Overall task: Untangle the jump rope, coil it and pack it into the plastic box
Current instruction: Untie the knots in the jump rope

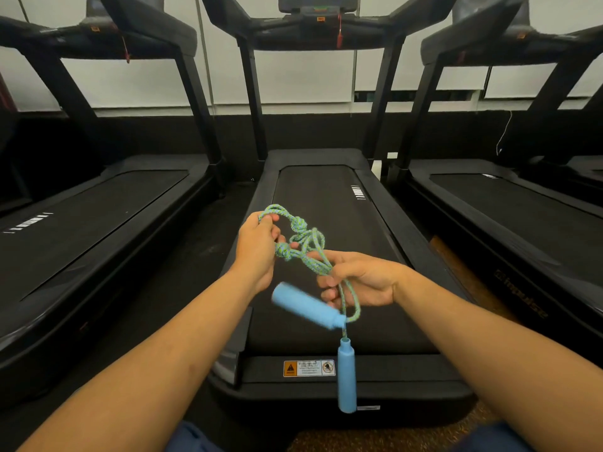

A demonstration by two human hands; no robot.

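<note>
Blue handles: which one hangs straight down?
The lower handle, dangling vertically below the right hand. The other handle lies tilted and motion-blurred between the wrists.

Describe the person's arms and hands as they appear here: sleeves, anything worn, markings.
Both forearms are bare all the way to the bottom edge of the picture; no sleeve is in view. The left hand and the right hand wear no gloves, and no watch, band or ring shows on either wrist or on the fingers that are visible. No markings can be seen. Dark blue clothing shows at the bottom edge, below the arms.
</note>
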